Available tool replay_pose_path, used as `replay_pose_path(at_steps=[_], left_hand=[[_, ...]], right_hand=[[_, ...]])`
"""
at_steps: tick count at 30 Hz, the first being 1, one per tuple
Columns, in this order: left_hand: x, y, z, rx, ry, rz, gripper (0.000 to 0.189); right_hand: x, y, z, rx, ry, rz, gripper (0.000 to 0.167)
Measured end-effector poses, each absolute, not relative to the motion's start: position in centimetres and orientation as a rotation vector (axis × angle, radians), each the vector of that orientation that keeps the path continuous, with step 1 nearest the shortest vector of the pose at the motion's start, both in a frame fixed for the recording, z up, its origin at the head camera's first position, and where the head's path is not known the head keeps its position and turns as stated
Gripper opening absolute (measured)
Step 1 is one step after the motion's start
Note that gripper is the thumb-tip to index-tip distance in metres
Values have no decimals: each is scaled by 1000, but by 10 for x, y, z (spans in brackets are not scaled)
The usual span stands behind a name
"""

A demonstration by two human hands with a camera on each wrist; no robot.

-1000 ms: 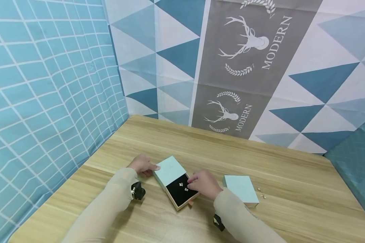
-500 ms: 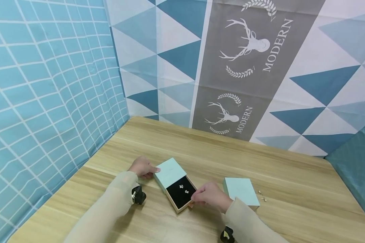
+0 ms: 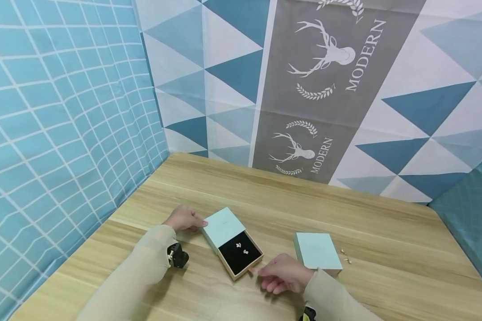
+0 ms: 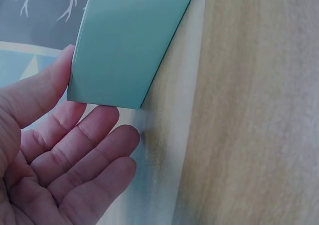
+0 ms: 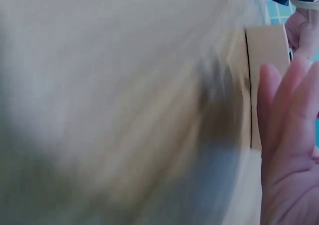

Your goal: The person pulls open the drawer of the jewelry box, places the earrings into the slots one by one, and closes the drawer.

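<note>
A pale mint jewelry box (image 3: 224, 226) lies at an angle on the table, its drawer (image 3: 234, 262) slid partly out. Two small shiny pieces, like earrings (image 3: 238, 245), sit on the drawer's black lining. My left hand (image 3: 184, 218) holds the box's far-left corner; in the left wrist view the thumb lies along one edge of the mint cover (image 4: 124, 45) and the index fingertip is hidden behind its end. My right hand (image 3: 283, 274), empty with fingers loosely bent, hovers just right of the drawer's pull tab (image 3: 251, 269). The right wrist view has the drawer front (image 5: 266, 50) beyond its fingers.
A second mint box (image 3: 318, 250), closed, stands behind and right of my right hand. Several tiny pale pieces (image 3: 348, 261) lie to its right on the wooden table (image 3: 305, 203). Patterned cloth (image 3: 233, 89) hangs along the back and left sides.
My right hand has moved from over the drawer to its front edge, then let go and drawn back to the right. My left hand stays at the box's corner.
</note>
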State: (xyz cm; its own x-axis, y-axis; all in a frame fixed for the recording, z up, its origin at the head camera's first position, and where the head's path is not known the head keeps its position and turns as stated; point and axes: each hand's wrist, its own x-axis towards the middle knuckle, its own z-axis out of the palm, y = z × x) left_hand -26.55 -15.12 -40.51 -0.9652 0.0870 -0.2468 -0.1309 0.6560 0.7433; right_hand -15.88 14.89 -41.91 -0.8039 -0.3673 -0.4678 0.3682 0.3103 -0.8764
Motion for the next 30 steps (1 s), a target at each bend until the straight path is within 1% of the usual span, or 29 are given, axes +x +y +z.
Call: replay_pose_path(at_steps=[5,13,23,24,30], left_hand=[[-267,-151,-406,-39,2601,1200,18],[-267,-152,-407,-62,2583,1218,18],[-268,-150,-405,-87,2562,1218,18],[-268,-150,-405,-86,2562,1219,18],[-266,-150,-399,-75,2541,1227,17]], right_hand=[[-157,140,-422,77,1864,-1655,17],[-154,128,-430,193,1744,-1759,13],[-153,121,-440,221,1747,-1816,13],[-157,123,-449,216,1737,-1824,13],[-160,120,-446,237,1742,-1813,13]])
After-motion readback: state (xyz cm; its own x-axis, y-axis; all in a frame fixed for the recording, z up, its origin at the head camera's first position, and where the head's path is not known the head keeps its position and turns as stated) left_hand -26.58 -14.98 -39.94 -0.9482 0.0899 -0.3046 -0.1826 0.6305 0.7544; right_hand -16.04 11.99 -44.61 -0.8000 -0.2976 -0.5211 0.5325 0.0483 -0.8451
